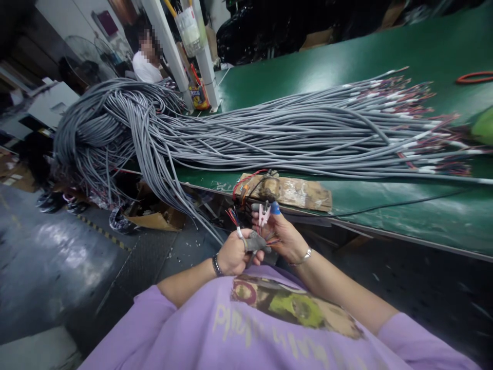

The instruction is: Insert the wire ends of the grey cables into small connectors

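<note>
My left hand, with a grey cover on a finger, is closed around the end of a grey cable. Out of its white-banded tip fan thin coloured wires. In my right hand a small pale pink clip-like piece is pinched between the thumb, wrapped in blue, and a grey-covered finger. More thin coloured wires show between the two hands; which hand grips them is hidden. Both hands are close together in front of my body, just off the bench edge.
A large bundle of grey cables stretches across the green bench, its stripped ends to the right. A worn wooden board with a fixture lies at the near edge. A cardboard box stands below. Another person sits behind.
</note>
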Available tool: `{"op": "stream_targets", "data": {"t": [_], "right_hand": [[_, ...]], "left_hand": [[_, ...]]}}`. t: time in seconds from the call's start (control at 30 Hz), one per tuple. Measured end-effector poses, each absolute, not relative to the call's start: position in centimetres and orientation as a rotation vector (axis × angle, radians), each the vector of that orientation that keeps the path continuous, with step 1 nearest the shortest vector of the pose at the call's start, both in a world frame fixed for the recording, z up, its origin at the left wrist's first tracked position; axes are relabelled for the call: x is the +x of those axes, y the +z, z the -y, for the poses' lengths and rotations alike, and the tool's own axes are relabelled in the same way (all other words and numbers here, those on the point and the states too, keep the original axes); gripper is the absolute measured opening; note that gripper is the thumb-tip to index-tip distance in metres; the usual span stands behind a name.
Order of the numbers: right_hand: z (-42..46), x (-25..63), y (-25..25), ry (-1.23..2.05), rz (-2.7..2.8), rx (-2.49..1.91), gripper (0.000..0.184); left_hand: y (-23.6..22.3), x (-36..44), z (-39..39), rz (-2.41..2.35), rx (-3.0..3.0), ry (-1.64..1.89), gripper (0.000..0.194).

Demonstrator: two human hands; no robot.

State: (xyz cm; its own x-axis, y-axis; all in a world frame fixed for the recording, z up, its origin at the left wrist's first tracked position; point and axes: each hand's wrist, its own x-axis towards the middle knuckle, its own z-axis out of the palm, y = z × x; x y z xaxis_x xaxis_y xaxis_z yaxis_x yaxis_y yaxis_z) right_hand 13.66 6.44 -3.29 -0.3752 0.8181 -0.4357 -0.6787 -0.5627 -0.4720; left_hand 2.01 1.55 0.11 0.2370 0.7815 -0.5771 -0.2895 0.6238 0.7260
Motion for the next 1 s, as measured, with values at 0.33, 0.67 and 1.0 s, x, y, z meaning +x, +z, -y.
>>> {"op": "stream_targets", "data": {"t": [0.33,0.67,1.0], "right_hand": [[-6.1,14.2,-2.9,2.030,0.390,-0.731,0.031],[-6.1,14.1,-2.7,1.968,0.503,-0.777,0.030],[-6.7,13.6,-3.1,1.979,0.318,-0.796,0.024]], "left_hand": [[0.6,1.6,-1.1,-1.106,0.573,0.745,0.043],[0.9,1.4,-1.0,-1.096,0.593,0.761,0.046],[-0.1,1.6,-1.6,-1.114,0.571,0.769,0.040]]}}
